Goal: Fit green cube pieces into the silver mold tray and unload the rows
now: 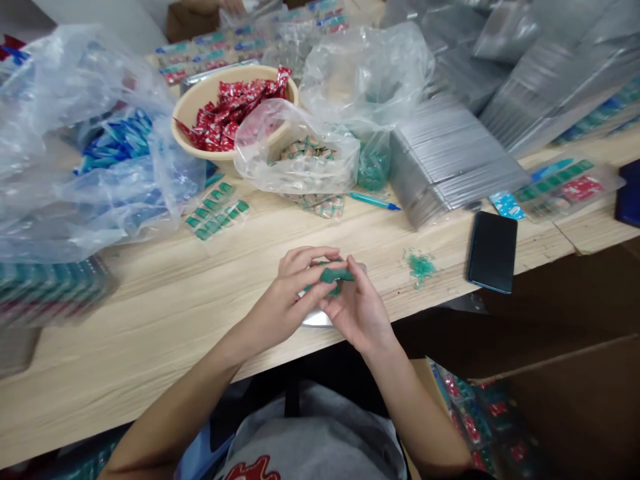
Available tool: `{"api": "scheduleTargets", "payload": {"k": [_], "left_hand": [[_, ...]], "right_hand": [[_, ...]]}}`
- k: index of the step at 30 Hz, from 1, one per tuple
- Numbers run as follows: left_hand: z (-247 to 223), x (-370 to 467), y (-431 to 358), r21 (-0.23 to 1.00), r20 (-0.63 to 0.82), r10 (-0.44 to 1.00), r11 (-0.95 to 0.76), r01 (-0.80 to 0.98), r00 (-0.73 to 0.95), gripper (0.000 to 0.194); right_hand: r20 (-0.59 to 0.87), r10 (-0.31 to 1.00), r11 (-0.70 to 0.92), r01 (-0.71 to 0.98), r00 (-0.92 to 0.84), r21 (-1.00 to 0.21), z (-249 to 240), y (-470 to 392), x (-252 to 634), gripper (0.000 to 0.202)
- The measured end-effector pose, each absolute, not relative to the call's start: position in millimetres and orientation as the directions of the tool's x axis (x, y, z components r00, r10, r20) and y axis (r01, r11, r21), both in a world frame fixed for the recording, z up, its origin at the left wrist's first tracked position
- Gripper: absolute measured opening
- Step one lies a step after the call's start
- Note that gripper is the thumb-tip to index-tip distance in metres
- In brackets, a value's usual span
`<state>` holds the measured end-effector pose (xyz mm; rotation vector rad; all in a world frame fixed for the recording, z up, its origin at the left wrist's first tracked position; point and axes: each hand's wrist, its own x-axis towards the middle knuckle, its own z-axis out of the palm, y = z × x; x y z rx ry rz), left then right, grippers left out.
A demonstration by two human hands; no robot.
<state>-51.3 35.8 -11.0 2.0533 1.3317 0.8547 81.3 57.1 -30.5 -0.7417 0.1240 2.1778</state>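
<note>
Small green pieces (pixel 336 274) sit between my two hands, near the table's front edge. My left hand (pixel 295 293) comes from the left, its fingers bent around the green pieces. Opposite it, my right hand (pixel 357 303) has its thumb and fingers pressed on the same green pieces. Part of a clear and silvery flat item (pixel 317 319) shows below the hands; the rest of it is hidden by them. A little heap of green rubber-like bits (pixel 421 265) lies to the right of my hands.
Behind stand a bowl (pixel 181 110) of red packets, a plastic bag (pixel 300 163) of green-and-tan pieces and stacked clear trays (pixel 450 153). A bag of blue items (pixel 115 143) is at left, with green strips (pixel 215 210) nearby. At right lies a phone (pixel 493 252).
</note>
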Motion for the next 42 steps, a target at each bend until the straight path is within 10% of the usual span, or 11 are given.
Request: {"api": "scheduleTargets", "payload": {"k": [5,18,24,31,36,42], "left_hand": [[-8.7,-63.0,28.5,0.839,0.171,0.957,-0.266,0.475,0.234,0.023],[-15.3,-60.3,19.1,0.613,0.434,0.865,-0.488,0.621,0.251,0.029],[-15.4,-63.9,19.5,0.973,0.177,0.982,-0.164,0.162,-0.069,0.017],[-23.1,-69.9,18.5,0.945,-0.067,0.996,0.08,-0.316,0.05,0.027],[-34.1,-81.4,15.7,0.981,0.073,0.997,-0.072,0.181,0.001,0.015],[-49.2,-76.9,24.2,0.441,0.333,0.864,-0.497,0.747,0.378,0.022]], "right_hand": [[-0.476,0.757,-0.637,-0.668,-0.448,-0.385,-30.9,54.7,84.5,0.03],[-0.297,0.862,-0.447,-0.337,-0.411,-0.829,-35.0,47.7,92.2,0.03],[-0.238,0.881,-0.384,-0.324,-0.41,-0.864,-35.6,45.8,97.6,0.022],[-0.28,0.894,-0.375,-0.244,-0.35,-0.894,-38.2,41.4,113.4,0.023],[-0.344,0.927,-0.369,-0.199,-0.147,-0.908,-47.7,35.9,134.9,0.025],[-0.382,0.917,-0.398,-0.186,-0.115,-0.899,-58.0,30.0,141.8,0.026]]}}
